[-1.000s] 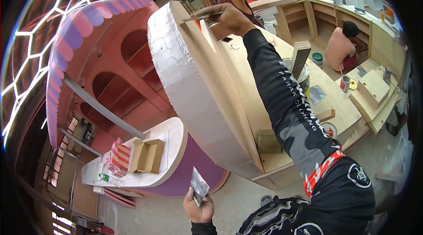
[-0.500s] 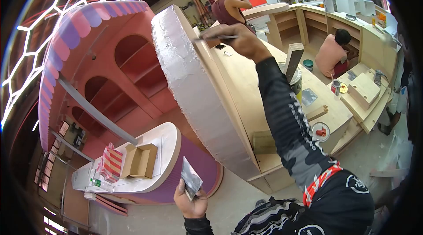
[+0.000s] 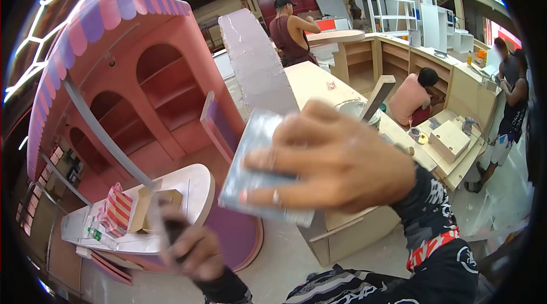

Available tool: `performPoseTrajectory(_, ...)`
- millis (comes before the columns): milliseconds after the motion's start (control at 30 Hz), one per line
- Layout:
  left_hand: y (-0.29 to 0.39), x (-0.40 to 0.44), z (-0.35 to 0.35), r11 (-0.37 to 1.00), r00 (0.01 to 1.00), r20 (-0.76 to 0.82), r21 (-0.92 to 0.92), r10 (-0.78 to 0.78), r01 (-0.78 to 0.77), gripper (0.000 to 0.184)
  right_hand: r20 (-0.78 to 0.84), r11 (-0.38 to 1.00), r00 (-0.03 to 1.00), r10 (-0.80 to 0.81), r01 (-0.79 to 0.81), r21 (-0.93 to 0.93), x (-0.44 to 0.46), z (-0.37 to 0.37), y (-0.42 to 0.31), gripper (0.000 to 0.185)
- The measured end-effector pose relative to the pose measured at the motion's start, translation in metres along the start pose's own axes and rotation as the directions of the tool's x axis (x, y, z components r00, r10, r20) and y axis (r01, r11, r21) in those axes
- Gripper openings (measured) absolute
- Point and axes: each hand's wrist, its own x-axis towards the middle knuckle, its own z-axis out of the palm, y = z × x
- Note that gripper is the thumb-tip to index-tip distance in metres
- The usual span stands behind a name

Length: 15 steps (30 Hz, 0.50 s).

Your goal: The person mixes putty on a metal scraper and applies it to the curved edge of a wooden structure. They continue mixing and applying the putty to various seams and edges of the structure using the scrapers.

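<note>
Right hand and left hand, bare, both occupied.
Right: fingers extended over a streaked grey rectangular plate, thumb hidden; plate overlaps, in view, the lower end of a pale, rough-coated upright panel. Left, blurred: fingers curled, gripping a narrow dark-grey flat piece, before a white-topped purple counter bearing an open brown cardboard box.

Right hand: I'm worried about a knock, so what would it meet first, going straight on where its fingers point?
Beyond the grey plate it holds, the right hand would probably meet the blurred tool in the left hand first. Depth is unclear, so it might miss it.
</note>
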Motion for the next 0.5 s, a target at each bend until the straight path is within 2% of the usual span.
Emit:
performPoseTrajectory(67, 0.028, -0.013, 0.016, 0.948, 0.943, 0.134, 0.053, 0.305, -0.314, 0.06, -0.053, 0.997, 0.998, -0.017, 0.013, -0.079, 0.017, -0.008, 0.028, 0.039)
performPoseTrajectory(100, 0.04, -0.018, 0.02, 0.931, 0.939, 0.072, 0.124, 0.336, -0.343, 0.052, -0.099, 0.988, 0.995, -0.006, -0.009, -0.152, 0.029, -0.008, 0.054, 0.048)
performPoseTrajectory(133, 0.052, -0.024, 0.015, 0.929, 0.936, 0.069, 0.115, 0.346, -0.352, 0.052, -0.121, 0.985, 0.988, -0.093, 0.074, -0.153, 0.048, -0.01, 0.09, 0.055)
performPoseTrajectory(200, 0.071, -0.036, -0.004, 0.882, 0.96, -0.194, 0.462, 0.201, -0.091, 0.042, -0.054, 0.976, 0.974, 0.218, -0.217, 0.028, 0.087, 0.0, 0.152, 0.056)
performPoseTrajectory(233, 0.064, -0.042, -0.017, 0.836, 0.847, -0.412, 0.544, 0.336, -0.067, 0.04, 0.038, 0.979, 0.979, 0.201, -0.2, -0.032, 0.11, -0.012, 0.162, 0.042)
performPoseTrajectory(267, 0.05, -0.049, -0.035, 0.791, 0.668, -0.581, 0.611, 0.464, -0.017, 0.038, 0.143, 0.946, 0.937, 0.319, -0.324, 0.017, 0.124, -0.003, 0.184, 0.037)
performPoseTrajectory(333, 0.033, -0.072, -0.068, 0.773, 0.609, -0.702, 0.597, 0.371, 0.217, 0.034, 0.283, 0.847, 0.798, 0.532, -0.5, -0.182, 0.155, 0.048, 0.256, 0.054)
performPoseTrajectory(400, 0.021, -0.112, -0.117, 0.797, 0.51, -0.797, 0.521, 0.324, 0.307, 0.034, 0.377, 0.734, 0.631, 0.678, -0.612, -0.296, 0.176, 0.068, 0.278, 0.055)
performPoseTrajectory(433, 0.016, -0.136, -0.136, 0.822, 0.469, -0.844, 0.45, 0.262, 0.35, 0.031, 0.329, 0.772, 0.703, 0.63, -0.522, -0.363, 0.18, 0.086, 0.304, 0.057)
performPoseTrajectory(467, 0.014, -0.159, -0.15, 0.842, 0.42, -0.886, 0.372, 0.197, 0.391, 0.029, 0.336, 0.775, 0.704, 0.626, -0.512, -0.37, 0.185, 0.09, 0.305, 0.057)
performPoseTrajectory(500, 0.013, -0.183, -0.164, 0.85, 0.419, -0.888, 0.363, 0.191, 0.382, 0.029, 0.409, 0.763, 0.646, 0.644, -0.506, -0.403, 0.192, 0.09, 0.298, 0.058)
